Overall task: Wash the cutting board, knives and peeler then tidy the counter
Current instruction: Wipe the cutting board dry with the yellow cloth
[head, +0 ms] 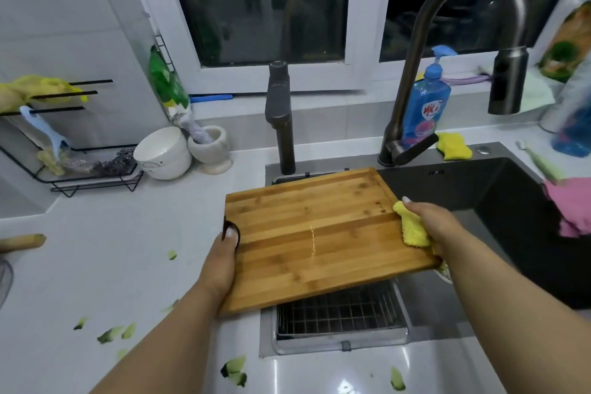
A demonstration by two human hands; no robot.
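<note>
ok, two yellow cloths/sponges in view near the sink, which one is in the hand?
The yellow cloth pinched by the right hand against the cutting board. The yellow sponge lies untouched beside the faucet base.

Cutting board [313,233] over sink [511,201] — bowl [161,152] behind-left on counter [112,249].

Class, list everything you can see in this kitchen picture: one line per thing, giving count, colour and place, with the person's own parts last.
Cutting board: one, brown wood, held over the sink's left side.
Cloth: one, yellow, against the board's right edge.
Sink: one, dark, right of centre.
Wire basket: one, metal, in the sink under the board.
Tap: one, dark, behind the sink.
Soap bottle: one, blue, behind the tap.
Sponge: one, yellow, on the sink's rear rim.
Bowl: one, white, on the counter at left.
Mortar: one, pale, beside the bowl.
Peel scraps: several, green, on the front counter.
Hands: left grips the board's left edge; right holds the cloth.
</note>
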